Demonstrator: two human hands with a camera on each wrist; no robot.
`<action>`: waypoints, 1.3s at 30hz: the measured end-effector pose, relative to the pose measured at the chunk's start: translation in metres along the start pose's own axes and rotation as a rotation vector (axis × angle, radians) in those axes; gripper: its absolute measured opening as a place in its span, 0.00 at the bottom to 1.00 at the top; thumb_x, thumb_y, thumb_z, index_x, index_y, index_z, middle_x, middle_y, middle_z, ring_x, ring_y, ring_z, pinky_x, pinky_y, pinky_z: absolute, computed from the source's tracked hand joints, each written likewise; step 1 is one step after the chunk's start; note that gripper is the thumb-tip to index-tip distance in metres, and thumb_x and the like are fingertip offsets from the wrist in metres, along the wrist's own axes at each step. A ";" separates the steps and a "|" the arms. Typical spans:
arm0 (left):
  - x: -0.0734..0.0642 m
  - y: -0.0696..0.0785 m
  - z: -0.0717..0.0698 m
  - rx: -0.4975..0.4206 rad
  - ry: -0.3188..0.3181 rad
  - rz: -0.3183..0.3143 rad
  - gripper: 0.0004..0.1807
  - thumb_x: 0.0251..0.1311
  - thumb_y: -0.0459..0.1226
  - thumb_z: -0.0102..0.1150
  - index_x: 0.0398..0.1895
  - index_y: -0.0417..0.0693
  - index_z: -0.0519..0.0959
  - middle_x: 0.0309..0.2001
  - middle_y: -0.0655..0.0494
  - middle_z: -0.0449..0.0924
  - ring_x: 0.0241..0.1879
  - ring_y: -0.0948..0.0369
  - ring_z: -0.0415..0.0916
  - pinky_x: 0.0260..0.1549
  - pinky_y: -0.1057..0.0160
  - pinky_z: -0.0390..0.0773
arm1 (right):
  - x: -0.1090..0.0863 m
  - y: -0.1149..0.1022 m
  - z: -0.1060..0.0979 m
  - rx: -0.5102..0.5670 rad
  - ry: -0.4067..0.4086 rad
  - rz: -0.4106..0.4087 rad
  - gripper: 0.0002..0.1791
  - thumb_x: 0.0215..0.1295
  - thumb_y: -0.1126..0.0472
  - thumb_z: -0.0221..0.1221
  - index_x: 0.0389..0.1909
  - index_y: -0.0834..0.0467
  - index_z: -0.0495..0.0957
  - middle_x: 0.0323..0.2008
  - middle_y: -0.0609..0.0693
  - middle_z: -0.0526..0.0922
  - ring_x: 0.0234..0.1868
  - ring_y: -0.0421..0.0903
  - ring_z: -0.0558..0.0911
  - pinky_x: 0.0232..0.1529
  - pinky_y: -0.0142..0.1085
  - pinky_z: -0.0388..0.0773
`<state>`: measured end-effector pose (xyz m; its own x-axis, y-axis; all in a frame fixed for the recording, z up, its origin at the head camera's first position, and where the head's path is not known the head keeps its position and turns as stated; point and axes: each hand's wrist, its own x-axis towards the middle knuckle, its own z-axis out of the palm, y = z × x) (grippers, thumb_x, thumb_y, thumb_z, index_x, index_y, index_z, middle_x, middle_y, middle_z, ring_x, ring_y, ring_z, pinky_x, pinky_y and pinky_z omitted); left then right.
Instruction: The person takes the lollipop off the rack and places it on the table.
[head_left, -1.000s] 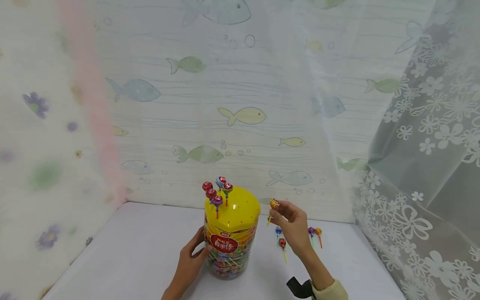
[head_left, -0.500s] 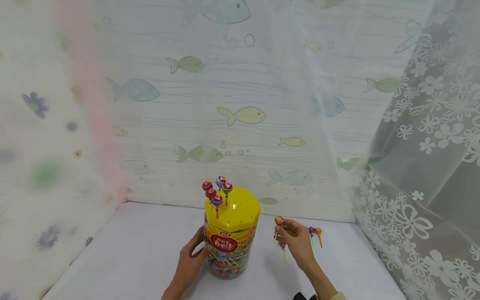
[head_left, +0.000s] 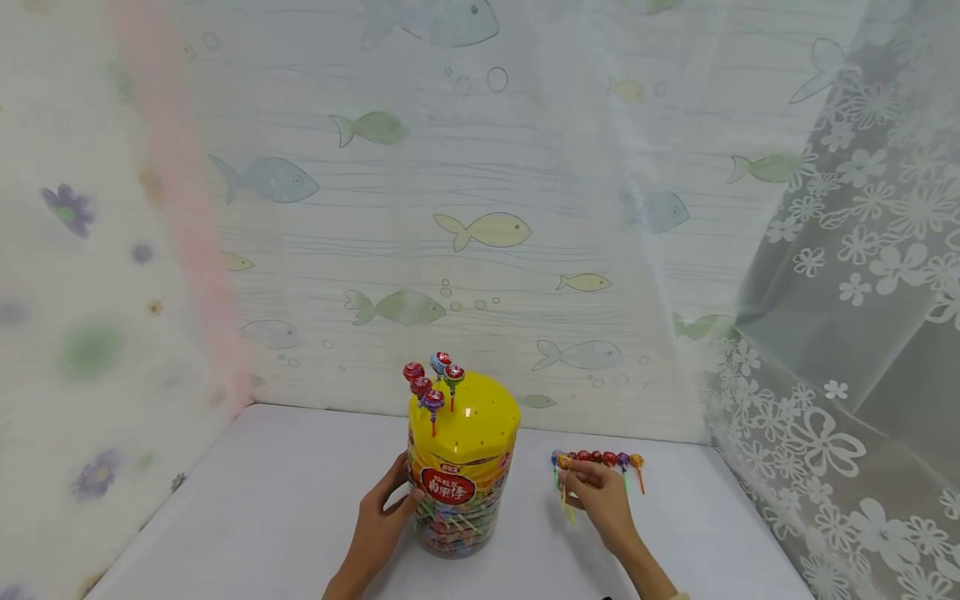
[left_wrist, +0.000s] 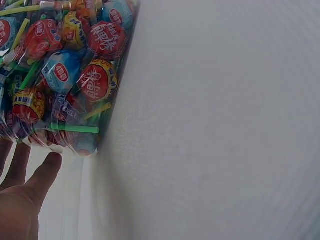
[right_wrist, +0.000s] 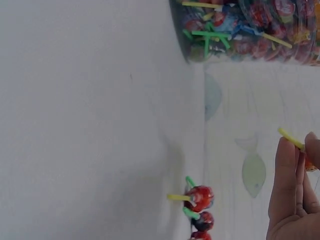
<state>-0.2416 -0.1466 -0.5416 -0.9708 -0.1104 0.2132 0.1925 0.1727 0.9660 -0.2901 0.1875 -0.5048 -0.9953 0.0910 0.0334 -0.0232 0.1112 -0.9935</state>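
Observation:
My left hand (head_left: 381,518) grips the left side of a tall clear candy jar (head_left: 459,529), thumb at the front. The jar has a yellow lid (head_left: 483,417) with small holes and is packed with wrapped lollipops (left_wrist: 62,71). Several lollipops (head_left: 434,401) stand upright in the lid's left part. To the right, my right hand (head_left: 606,507) pinches a yellow-wrapped lollipop (head_left: 565,461) between thumb and fingers, its yellow stick (right_wrist: 290,138) pointing down in the head view. This hand is low, overlapping the row of lollipops (head_left: 596,457) on the table and hiding part of it.
A white table (head_left: 300,483) carries everything. Behind it hangs a fish-print curtain (head_left: 480,233); a white lace-flower curtain (head_left: 862,333) borders the right and a flower-print sheet (head_left: 90,350) the left.
My right hand has moved down with the yellow-wrapped lollipop, from beside the lid to the lollipop row, uncovering more of that row. The left hand and the jar have stayed put.

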 end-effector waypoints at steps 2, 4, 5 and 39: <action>0.000 0.000 0.000 -0.001 0.000 0.000 0.39 0.69 0.47 0.62 0.79 0.49 0.60 0.73 0.41 0.68 0.70 0.41 0.68 0.62 0.39 0.77 | 0.002 0.004 -0.002 -0.024 0.005 0.008 0.15 0.67 0.70 0.63 0.52 0.73 0.80 0.40 0.61 0.88 0.39 0.54 0.89 0.36 0.37 0.90; 0.000 -0.001 0.000 -0.001 0.001 -0.001 0.39 0.69 0.47 0.62 0.79 0.49 0.60 0.73 0.41 0.68 0.70 0.41 0.68 0.62 0.39 0.77 | 0.004 0.009 -0.006 -0.043 0.010 0.012 0.15 0.68 0.70 0.63 0.52 0.73 0.80 0.41 0.62 0.88 0.40 0.56 0.89 0.35 0.37 0.90; 0.001 -0.001 0.000 0.000 0.001 -0.002 0.39 0.69 0.47 0.62 0.79 0.49 0.60 0.73 0.41 0.68 0.70 0.41 0.68 0.62 0.39 0.76 | 0.005 0.011 -0.007 -0.051 0.016 0.013 0.15 0.68 0.70 0.63 0.52 0.73 0.80 0.41 0.63 0.88 0.40 0.55 0.89 0.35 0.37 0.90; 0.001 -0.001 0.001 0.012 0.006 -0.006 0.39 0.69 0.47 0.62 0.79 0.50 0.61 0.72 0.41 0.69 0.69 0.41 0.68 0.62 0.38 0.77 | 0.038 0.036 -0.030 -0.480 0.043 0.065 0.14 0.54 0.67 0.71 0.36 0.74 0.83 0.29 0.57 0.87 0.23 0.44 0.85 0.23 0.35 0.86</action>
<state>-0.2426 -0.1460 -0.5425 -0.9709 -0.1174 0.2086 0.1852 0.1839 0.9653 -0.3257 0.2251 -0.5359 -0.9882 0.1525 -0.0126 0.0950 0.5471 -0.8317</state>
